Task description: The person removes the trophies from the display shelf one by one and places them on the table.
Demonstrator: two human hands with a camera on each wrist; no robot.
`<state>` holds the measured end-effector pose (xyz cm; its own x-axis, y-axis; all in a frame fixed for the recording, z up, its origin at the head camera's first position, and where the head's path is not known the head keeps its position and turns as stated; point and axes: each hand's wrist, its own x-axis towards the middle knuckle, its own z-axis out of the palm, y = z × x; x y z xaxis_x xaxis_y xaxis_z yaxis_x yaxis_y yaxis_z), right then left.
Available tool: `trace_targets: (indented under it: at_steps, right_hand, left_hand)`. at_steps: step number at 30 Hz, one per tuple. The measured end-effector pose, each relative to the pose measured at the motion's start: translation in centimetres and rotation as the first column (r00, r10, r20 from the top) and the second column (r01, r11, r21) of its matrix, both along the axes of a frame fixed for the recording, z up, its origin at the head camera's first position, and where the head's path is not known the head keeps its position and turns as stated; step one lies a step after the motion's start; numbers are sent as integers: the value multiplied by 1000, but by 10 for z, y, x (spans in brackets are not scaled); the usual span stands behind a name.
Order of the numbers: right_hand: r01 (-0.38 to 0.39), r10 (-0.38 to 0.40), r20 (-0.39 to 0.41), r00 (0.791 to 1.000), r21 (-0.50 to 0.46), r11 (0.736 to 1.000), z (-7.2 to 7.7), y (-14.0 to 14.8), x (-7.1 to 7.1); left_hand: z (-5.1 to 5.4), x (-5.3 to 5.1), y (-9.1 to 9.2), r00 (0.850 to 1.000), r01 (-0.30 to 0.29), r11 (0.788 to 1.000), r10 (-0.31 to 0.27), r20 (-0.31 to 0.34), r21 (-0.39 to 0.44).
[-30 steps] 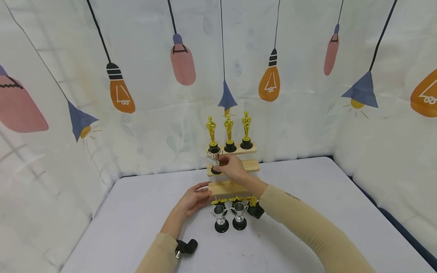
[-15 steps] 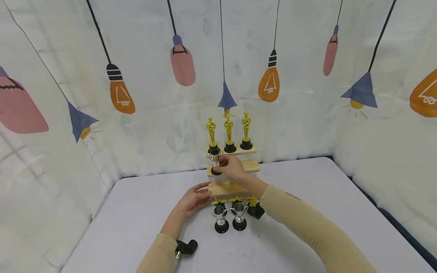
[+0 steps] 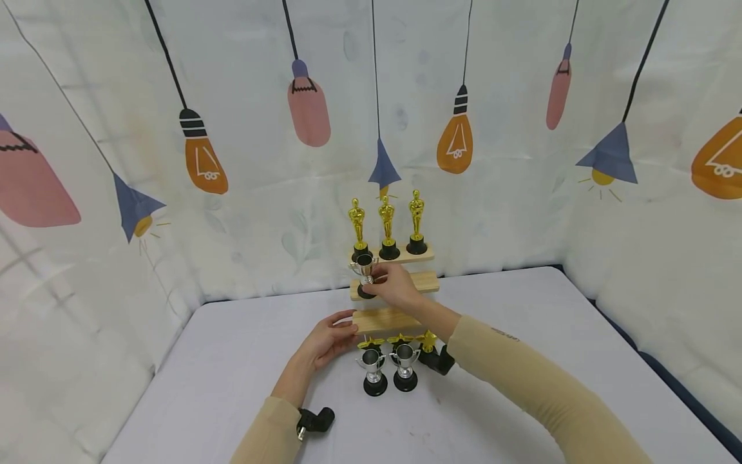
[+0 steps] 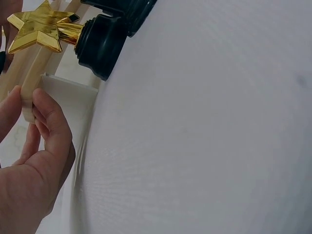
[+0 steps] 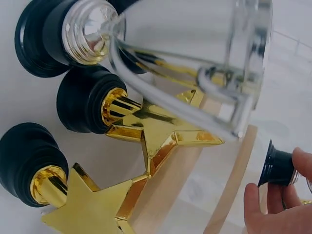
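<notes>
A silver cup trophy (image 3: pixel 364 265) with a black base stands at the left end of the middle wooden shelf (image 3: pixel 426 281), pinched by my right hand (image 3: pixel 397 285). In the right wrist view my right hand (image 5: pixel 280 209) has its fingertips and thumb around the black base (image 5: pixel 279 165). My left hand (image 3: pixel 327 338) grips the left end of the lowest shelf (image 3: pixel 382 319). The left wrist view shows my left hand (image 4: pixel 39 161) pinching that board's end (image 4: pixel 30 92) between thumb and fingers. Three gold figure trophies (image 3: pixel 387 222) stand on the top shelf.
Two silver cup trophies (image 3: pixel 404 367) stand on the white table (image 3: pixel 498 399) before the shelves. Behind them are three gold star trophies (image 3: pixel 428 340) with black bases. A patterned cloth backdrop (image 3: pixel 261 245) surrounds the table.
Both hands keep their places on the cup and the shelf. The right sleeve has shifted slightly to the right, and the head view has moved a little.
</notes>
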<state>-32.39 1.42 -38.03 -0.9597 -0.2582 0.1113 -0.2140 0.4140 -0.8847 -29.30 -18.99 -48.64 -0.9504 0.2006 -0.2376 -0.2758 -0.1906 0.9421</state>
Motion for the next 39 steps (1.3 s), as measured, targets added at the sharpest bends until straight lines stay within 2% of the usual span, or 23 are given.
trace_targets:
  at_steps: [9,21,39]
  right_hand:
    - [-1,2,7,1000,-52,999,4,6,10]
    - [-27,29,22,999,-86,996,4,18,16]
    - [-36,42,80,996,-77,996,8,32,28]
  left_hand:
    - [0,0,-1,1000,15,1000,-15,-9,-2]
    - [1,0,0,1000,-5,1000,5,-4,-15]
    - [1,2,-1,1000,18,1000,-18,-16,9]
